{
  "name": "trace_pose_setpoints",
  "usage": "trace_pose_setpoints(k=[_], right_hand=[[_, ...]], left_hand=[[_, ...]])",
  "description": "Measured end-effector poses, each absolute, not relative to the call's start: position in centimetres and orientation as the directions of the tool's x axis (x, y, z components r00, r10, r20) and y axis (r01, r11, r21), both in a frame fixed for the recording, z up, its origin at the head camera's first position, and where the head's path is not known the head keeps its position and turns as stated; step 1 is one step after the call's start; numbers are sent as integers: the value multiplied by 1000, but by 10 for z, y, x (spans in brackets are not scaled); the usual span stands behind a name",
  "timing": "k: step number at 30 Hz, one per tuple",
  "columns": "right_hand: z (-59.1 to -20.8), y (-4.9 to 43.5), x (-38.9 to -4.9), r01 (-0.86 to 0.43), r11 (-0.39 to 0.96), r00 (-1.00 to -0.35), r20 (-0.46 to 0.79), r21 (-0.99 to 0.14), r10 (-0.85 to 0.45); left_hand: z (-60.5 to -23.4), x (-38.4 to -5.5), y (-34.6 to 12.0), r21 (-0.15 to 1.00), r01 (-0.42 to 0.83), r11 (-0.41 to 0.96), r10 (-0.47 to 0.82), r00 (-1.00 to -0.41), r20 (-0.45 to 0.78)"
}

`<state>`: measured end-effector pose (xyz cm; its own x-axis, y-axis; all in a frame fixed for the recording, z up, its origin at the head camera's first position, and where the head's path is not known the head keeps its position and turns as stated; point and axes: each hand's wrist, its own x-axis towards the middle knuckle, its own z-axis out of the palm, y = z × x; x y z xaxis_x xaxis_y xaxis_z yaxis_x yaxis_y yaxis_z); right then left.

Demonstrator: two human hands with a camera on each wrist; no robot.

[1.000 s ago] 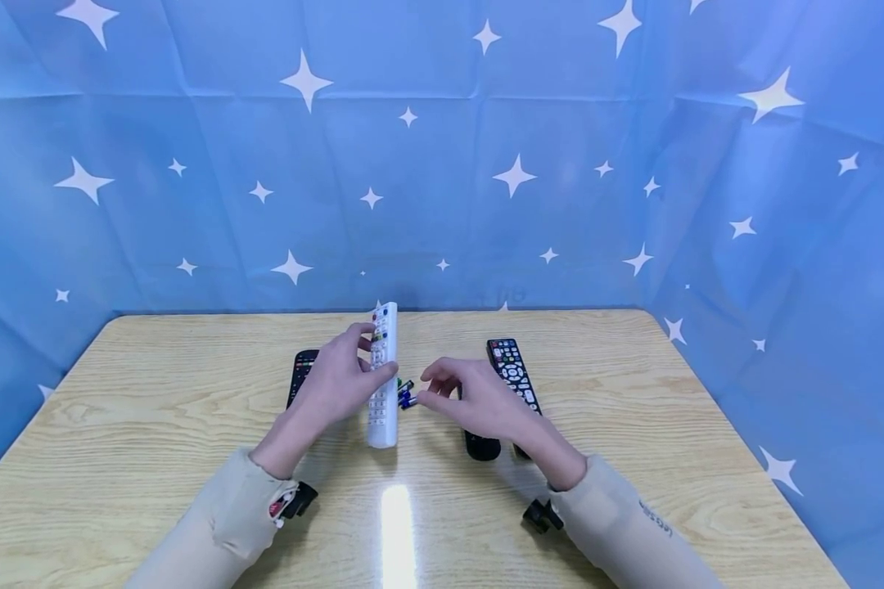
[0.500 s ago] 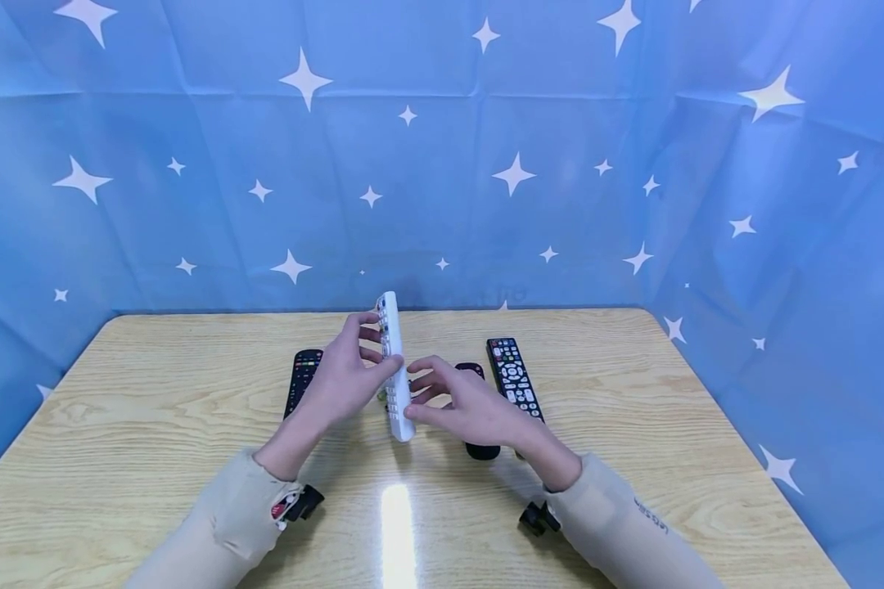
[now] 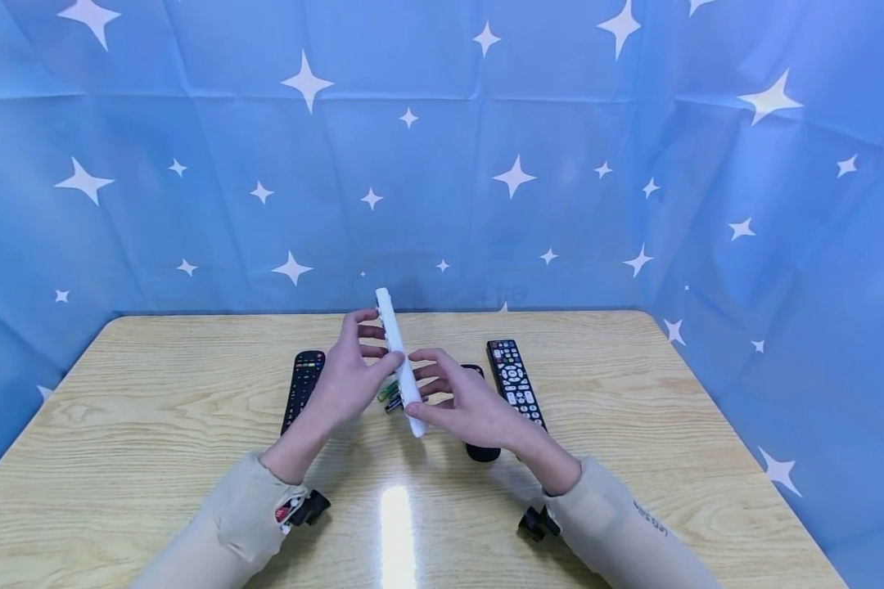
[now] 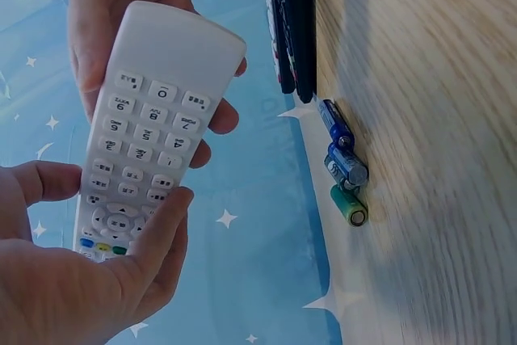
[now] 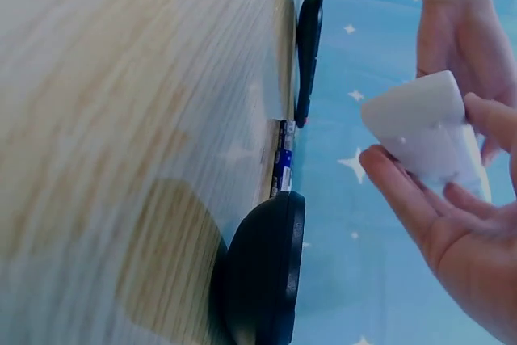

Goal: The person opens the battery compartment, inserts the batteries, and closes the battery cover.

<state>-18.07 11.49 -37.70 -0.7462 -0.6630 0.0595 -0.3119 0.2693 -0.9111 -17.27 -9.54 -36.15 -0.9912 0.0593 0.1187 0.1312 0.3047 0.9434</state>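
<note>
Since a second earlier, the white remote [image 3: 408, 384] had turned edge-on. Above the table [image 3: 191, 425], near the batteries [image 4: 347, 166], the left hand [image 3: 345, 368] gripped its middle and the right hand [image 3: 469, 402] its near end.

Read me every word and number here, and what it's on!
"1 2 3 4 5 6 7 8 9 0": the white remote, upside down in the left wrist view.
White remote's other labels: too small.
Right sleeve: lettering too blurred.
Batteries: print too small.
Black remotes: key labels too small.
</note>
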Motion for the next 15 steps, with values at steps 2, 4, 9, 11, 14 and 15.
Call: trace_pose_setpoints(k=[2, 4, 9, 11, 14, 15], right_hand=[[-377, 115, -180, -316, 270, -753, 67, -909, -655], [-377, 114, -180, -325, 271, -759, 79, -906, -646], [-379, 113, -180, -349, 274, -776, 113, -896, -620], [-379, 112, -180, -362, 286, -786, 126, -887, -605], [-380, 112, -180, -389, 306, -796, 150, -869, -586], [-380, 112, -180, -403, 315, -799, 162, -859, -580]], left_hand=[[-361, -173, -95, 950, 129, 285, 59, -991, 117], [-361, -172, -95, 956, 126, 265, 60, -992, 114], [-362, -172, -95, 969, 112, 222, 63, -993, 101], [-362, -172, -96, 970, 110, 216, 62, -993, 98], [-363, -172, -97, 965, 123, 233, 55, -992, 113], [-362, -172, -97, 962, 129, 242, 52, -991, 120]])
